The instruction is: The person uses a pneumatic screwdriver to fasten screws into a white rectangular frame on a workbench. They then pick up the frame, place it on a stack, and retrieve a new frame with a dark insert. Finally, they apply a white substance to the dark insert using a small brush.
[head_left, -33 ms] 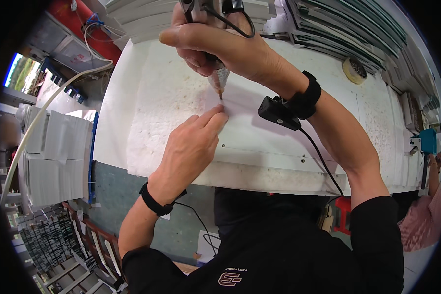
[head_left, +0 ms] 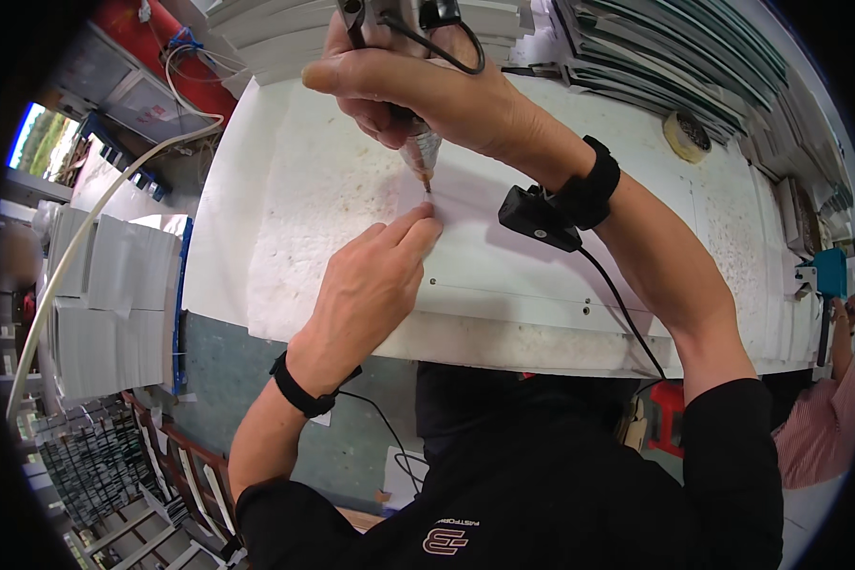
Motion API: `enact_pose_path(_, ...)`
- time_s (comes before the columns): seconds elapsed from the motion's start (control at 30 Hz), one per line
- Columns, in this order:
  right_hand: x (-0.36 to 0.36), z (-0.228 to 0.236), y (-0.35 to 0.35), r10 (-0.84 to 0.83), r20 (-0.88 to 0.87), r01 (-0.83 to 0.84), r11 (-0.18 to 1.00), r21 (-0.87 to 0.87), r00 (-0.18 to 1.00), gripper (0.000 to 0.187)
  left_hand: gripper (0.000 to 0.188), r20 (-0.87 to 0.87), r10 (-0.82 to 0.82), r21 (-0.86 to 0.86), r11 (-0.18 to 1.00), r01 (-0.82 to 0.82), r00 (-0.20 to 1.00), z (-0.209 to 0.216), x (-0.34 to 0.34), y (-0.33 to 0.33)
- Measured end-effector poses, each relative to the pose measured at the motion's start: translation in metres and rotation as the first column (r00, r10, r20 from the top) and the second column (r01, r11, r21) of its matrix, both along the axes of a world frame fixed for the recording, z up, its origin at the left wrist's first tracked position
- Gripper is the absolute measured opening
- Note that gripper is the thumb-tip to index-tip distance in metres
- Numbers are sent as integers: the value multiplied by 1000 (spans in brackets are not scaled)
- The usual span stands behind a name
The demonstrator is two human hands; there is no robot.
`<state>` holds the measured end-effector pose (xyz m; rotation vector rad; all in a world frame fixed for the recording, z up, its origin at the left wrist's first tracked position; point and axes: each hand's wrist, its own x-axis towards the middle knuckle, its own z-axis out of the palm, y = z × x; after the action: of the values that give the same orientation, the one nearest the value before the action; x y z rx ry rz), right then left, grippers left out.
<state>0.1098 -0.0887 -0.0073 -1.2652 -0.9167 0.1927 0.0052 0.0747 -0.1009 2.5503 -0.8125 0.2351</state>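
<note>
My right hand is wrapped round a power screwdriver with a silver, tapered nose, pointing down. Its copper-coloured tip meets a white panel lying on the worktable, or stops just above it; I cannot tell which. Close below that tip are the forefinger and thumb of my left hand, brought together at the panel, the other fingers curled under. Whatever they may pinch is hidden. Small dark holes show along the panel's near side. The upper end of the screwdriver is cut off by the picture's edge.
Dark-edged sheets are stacked at the far right, beside a round tub with dark contents. White panels stand piled at left. A black cable hangs from my right wrist. A co-worker's arm shows at far right.
My right hand and the upper part of the screwdriver have shifted very slightly left. The tip and my left hand stay in place.
</note>
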Motion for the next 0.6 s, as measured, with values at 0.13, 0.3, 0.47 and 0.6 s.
enact_pose_path(0.13,-19,31,-26,-152,33,154,984,-91,988,35,21,-34,4,41,999,-3,999,10,-2,-9)
enact_pose_path(0.3,-34,59,-110,-330,215,325,944,60,919,42,13,-93,-56,33,998,59,994,30,9,-28)
enact_pose_path(0.47,-41,55,-192,-457,220,416,885,211,862,44,12,-121,-279,-86,959,270,953,37,36,-113)
enact_pose_path(0.6,-58,44,-210,-580,96,532,792,299,809,37,13,-41,-409,-55,912,407,912,37,50,-159)
